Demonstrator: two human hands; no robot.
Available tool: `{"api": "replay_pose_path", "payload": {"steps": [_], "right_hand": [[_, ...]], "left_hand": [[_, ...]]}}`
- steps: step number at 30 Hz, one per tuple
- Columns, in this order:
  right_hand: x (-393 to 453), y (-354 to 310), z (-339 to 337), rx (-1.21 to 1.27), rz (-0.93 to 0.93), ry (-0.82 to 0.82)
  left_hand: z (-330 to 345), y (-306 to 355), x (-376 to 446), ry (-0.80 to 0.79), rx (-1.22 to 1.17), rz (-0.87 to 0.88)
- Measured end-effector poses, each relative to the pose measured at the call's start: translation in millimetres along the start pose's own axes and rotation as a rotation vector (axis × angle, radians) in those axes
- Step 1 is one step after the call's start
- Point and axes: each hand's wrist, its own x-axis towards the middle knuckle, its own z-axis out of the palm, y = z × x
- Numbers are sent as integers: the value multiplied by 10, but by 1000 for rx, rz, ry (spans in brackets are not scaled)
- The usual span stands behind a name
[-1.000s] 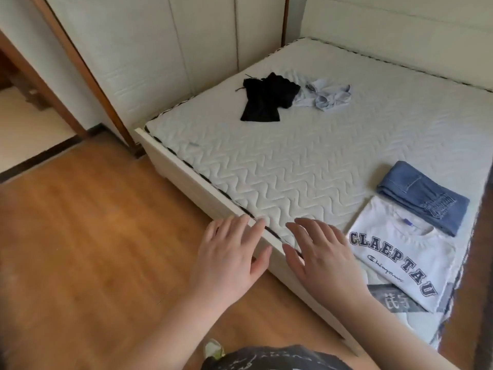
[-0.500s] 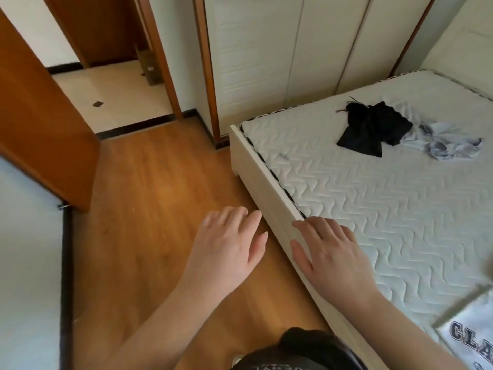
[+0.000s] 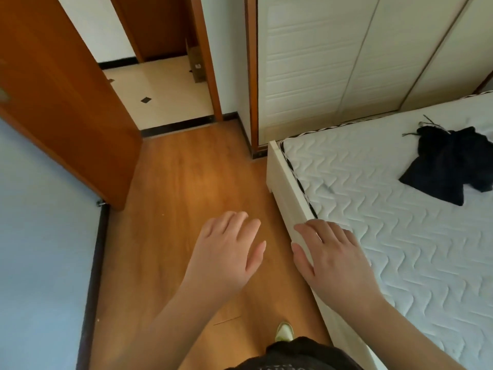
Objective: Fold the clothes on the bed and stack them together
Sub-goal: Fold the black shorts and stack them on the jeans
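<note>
One bed (image 3: 288,182) with a quilted white mattress (image 3: 386,222) carries one crumpled black garment (image 3: 448,166), far right, unfolded. One wooden door (image 3: 61,102) stands open. Two hands: left hand (image 3: 226,252) over the floor, fingers loosely spread, holding nothing; right hand (image 3: 330,252) spread above the bed's edge, contact unclear.

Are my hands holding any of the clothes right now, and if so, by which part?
Nothing is held. The left hand and right hand are both open and empty; the black garment lies untouched on the bed.
</note>
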Motion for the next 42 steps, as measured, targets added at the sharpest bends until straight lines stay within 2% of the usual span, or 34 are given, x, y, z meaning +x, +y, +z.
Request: {"api": "replay_pose_path", "payload": {"steps": [10, 18, 26, 32, 42], "right_hand": [[1471, -73, 640, 54, -159, -63], [2678, -635, 1318, 38, -238, -156], [3719, -878, 1653, -18, -131, -223], [4392, -572, 1981, -30, -51, -174], [5803, 502, 2406, -50, 129, -134]], "left_hand": [[264, -934, 743, 9, -33, -181], [542, -2201, 1547, 28, -10, -100], [678, -3110, 2398, -31, -14, -23], [899, -3476, 3305, -58, -51, 25], [1371, -3594, 5297, -35, -45, 137]]}}
